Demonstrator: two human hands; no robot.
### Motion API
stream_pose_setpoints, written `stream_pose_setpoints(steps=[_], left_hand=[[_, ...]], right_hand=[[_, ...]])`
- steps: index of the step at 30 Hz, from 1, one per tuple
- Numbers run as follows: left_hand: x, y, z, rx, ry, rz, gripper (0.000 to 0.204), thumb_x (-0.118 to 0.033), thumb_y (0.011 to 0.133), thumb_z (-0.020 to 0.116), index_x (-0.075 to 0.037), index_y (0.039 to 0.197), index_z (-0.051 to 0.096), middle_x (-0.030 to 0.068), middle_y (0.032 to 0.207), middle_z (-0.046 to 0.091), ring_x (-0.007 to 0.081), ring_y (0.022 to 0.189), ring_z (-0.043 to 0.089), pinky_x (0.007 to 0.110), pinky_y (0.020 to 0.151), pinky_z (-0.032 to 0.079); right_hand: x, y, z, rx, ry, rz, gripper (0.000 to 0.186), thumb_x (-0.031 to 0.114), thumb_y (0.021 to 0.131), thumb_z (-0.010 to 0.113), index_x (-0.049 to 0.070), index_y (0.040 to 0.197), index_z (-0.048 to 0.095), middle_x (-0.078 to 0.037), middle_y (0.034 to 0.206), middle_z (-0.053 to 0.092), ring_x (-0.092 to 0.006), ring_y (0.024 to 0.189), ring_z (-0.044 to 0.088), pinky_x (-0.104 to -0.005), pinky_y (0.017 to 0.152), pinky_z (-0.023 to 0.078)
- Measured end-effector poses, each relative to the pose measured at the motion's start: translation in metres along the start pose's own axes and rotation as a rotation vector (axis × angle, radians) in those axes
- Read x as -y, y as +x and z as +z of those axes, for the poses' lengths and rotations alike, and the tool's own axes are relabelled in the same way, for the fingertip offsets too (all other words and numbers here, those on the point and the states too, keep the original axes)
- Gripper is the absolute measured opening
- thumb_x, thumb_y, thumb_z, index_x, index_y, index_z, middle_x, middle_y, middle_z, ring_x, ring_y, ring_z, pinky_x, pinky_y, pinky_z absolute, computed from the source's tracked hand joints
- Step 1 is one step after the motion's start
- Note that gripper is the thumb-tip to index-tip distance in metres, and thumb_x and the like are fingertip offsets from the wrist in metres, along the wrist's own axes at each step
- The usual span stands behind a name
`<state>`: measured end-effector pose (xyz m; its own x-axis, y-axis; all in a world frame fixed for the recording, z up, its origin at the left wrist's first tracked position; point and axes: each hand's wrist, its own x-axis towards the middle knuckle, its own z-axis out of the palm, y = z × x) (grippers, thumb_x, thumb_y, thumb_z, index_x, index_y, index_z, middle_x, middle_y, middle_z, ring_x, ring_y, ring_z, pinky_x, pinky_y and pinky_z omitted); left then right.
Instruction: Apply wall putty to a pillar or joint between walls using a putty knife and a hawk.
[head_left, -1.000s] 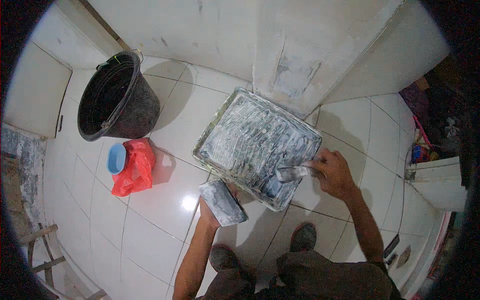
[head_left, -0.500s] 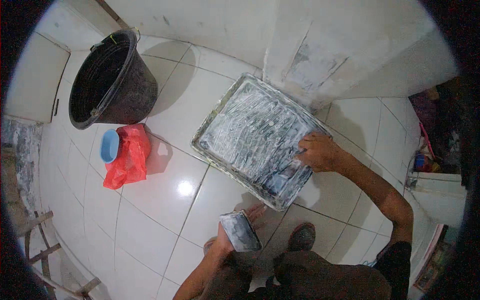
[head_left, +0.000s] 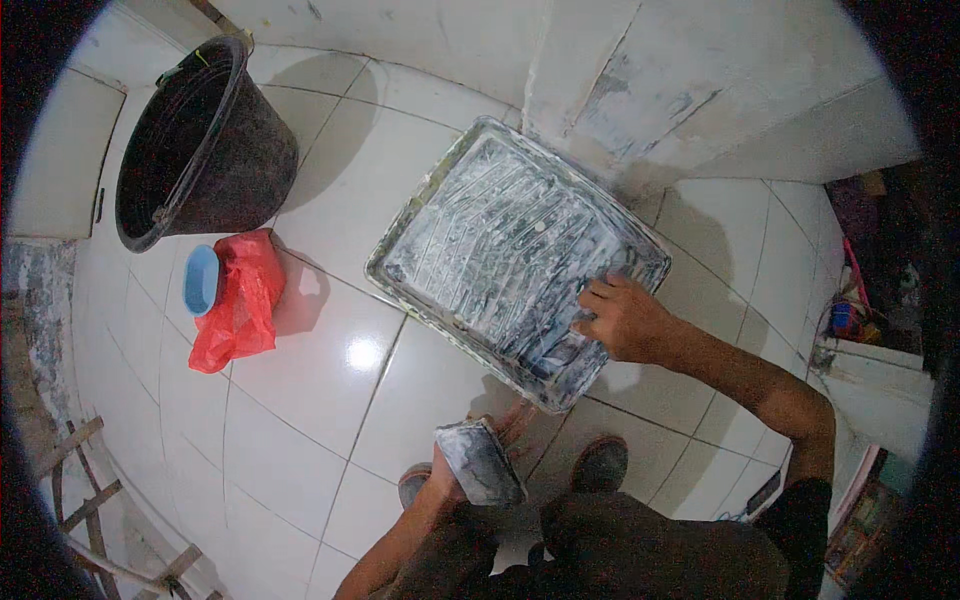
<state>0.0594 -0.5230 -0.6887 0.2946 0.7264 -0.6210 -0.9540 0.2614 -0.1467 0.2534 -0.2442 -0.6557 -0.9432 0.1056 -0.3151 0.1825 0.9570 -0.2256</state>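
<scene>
My left hand [head_left: 450, 470] holds a flat rectangular plate [head_left: 478, 460] smeared with white and grey paste, low beside my legs, with some fingers showing past its far edge. My right hand [head_left: 625, 318] is curled over the right part of a shallow ridged tray [head_left: 470, 230], closed on a scraper [head_left: 562, 352] whose blade lies down in the tray and is partly hidden. The tray rests on the white tiled floor and is coated in white and grey paste.
A large black bucket [head_left: 230, 160] stands at the upper left, beside a red plastic bag [head_left: 240, 310] with a light blue container [head_left: 202, 280]. A patched wall [head_left: 640, 80] rises behind the tray. Clutter [head_left: 855, 300] lies at the right, wooden rungs [head_left: 75, 450] at the lower left.
Since a second ago my left hand and plate have moved down toward my legs, away from the tray. My right hand has reached farther into the tray with the scraper. The view has shifted.
</scene>
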Motion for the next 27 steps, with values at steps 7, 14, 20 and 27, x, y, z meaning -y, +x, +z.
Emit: stream_pose_setpoints(steps=[7,14,20,27], left_hand=[[0.000,-0.003,-0.028,-0.266,0.569,0.166,0.036,-0.030,0.099,0.033,-0.002,0.110,0.053,0.0154,0.110,0.053,0.0304,0.102,0.052,0.047,0.091,0.043],[0.010,-0.011,0.061,-0.405,0.173,0.188,0.037,-0.033,0.099,0.034,-0.004,0.097,0.057,0.0118,0.098,0.061,0.0265,0.091,0.059,0.043,0.085,0.050],[0.010,-0.008,0.054,-0.171,0.161,0.064,0.047,-0.035,0.097,0.022,0.001,0.109,0.051,0.0211,0.147,0.029,0.0356,0.137,0.027,0.054,0.112,0.022],[0.005,-0.003,0.022,0.088,-0.085,-0.009,0.043,-0.032,0.097,0.024,0.000,0.111,0.049,0.0215,0.147,0.030,0.0356,0.137,0.027,0.061,0.109,0.022]], right_hand=[[0.035,-0.008,-0.005,-0.055,0.106,0.059,0.020,0.019,0.079,0.058,0.010,0.094,0.068,-0.014,0.098,0.057,-0.0292,0.093,0.058,-0.0450,0.079,0.046],[0.049,-0.016,0.000,-0.078,0.170,0.197,0.018,0.022,0.076,0.061,0.010,0.087,0.068,-0.014,0.090,0.056,-0.0302,0.082,0.060,-0.0445,0.068,0.050],[0.031,-0.022,-0.011,-0.028,0.389,0.326,0.017,0.029,0.074,0.064,0.013,0.077,0.066,-0.012,0.079,0.056,-0.0325,0.070,0.061,-0.0473,0.060,0.049],[0.020,-0.024,-0.063,0.047,0.233,0.443,0.016,0.022,0.074,0.066,0.007,0.067,0.066,-0.009,0.072,0.058,-0.0275,0.067,0.063,-0.0427,0.061,0.049]])
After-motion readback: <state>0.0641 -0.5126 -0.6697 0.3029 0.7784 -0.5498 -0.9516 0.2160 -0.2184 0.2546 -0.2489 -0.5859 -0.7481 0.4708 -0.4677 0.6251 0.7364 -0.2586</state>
